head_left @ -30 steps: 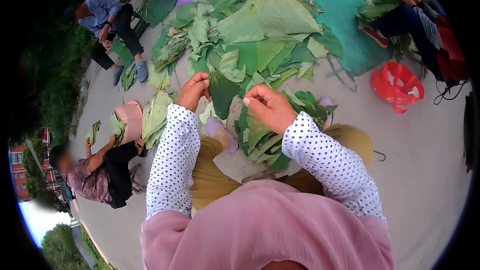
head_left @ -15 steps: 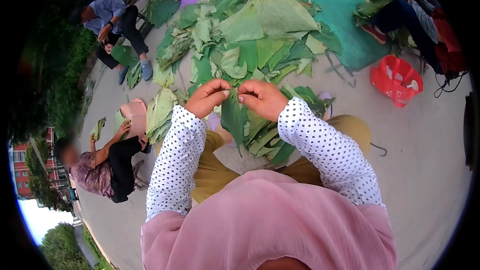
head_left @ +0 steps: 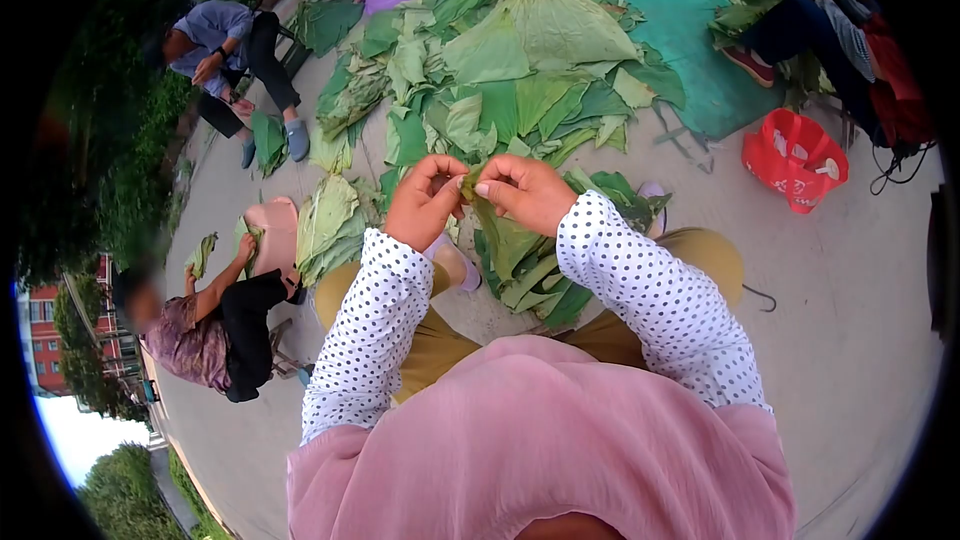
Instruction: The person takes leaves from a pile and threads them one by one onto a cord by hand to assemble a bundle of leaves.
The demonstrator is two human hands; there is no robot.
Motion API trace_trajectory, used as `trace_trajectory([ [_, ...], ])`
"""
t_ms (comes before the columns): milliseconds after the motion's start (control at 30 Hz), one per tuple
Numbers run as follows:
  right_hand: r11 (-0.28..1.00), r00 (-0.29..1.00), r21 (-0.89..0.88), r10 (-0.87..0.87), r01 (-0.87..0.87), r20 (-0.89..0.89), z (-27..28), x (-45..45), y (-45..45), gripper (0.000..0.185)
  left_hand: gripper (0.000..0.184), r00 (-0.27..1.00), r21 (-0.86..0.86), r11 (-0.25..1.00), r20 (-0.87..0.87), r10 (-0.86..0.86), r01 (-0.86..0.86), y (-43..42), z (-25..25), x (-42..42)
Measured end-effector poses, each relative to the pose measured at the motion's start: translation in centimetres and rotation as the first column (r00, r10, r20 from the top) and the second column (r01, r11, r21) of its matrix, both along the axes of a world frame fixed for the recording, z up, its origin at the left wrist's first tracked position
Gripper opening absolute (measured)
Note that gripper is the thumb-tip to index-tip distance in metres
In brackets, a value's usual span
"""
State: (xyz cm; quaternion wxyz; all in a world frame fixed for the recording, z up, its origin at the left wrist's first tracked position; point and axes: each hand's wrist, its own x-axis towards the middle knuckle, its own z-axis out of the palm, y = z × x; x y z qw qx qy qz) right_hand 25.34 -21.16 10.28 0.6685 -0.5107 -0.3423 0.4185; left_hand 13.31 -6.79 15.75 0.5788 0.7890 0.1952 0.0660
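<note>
Leaf [head_left: 472, 183], mostly hidden by fingers, sits above the leaf stack [head_left: 525, 265]; left hand [head_left: 425, 202] and right hand [head_left: 528, 194] both pinch it, its lower extent unclear.

The person wears a plain dusty-pink top [head_left: 530, 420] with a curved neckline and soft folds. White sleeves [head_left: 365, 315] covered in small dark dots reach from its pink edges to the wrists. The loose trousers [head_left: 705, 255] are mustard-brown, and the shoes [head_left: 468, 274] are pale lilac.
</note>
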Motion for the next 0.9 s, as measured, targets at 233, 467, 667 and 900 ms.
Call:
trace_trajectory([
  [233, 0.994, 0.995, -0.104, 0.044, -0.034, 0.091, 0.1, 0.2, -0.3, 0.009, 0.023, 0.997, -0.247, 0.967, 0.022, 0.07, -0.062, -1.4, -0.3, -1.4],
  [467, 0.998, 0.881, 0.015, -0.055, 0.055, 0.469, 0.4, 0.2, -0.5, 0.009, 0.012, 0.993, -0.335, 0.935, -0.06, 0.104, -0.118, -0.9, -1.0, -2.2],
  [667, 0.996, 0.883, -0.072, -0.007, 0.047, 0.469, -0.3, -0.1, -0.1, 0.012, 0.01, 0.997, -0.232, 0.969, -0.042, 0.072, -0.08, -0.7, -1.6, -2.9],
  [900, 0.995, 0.886, 0.031, 0.067, -0.091, 0.459, 0.3, -0.5, 0.0, 0.025, 0.01, 0.996, -0.172, 0.983, -0.077, 0.053, -0.066, -0.8, -1.9, -3.2],
])
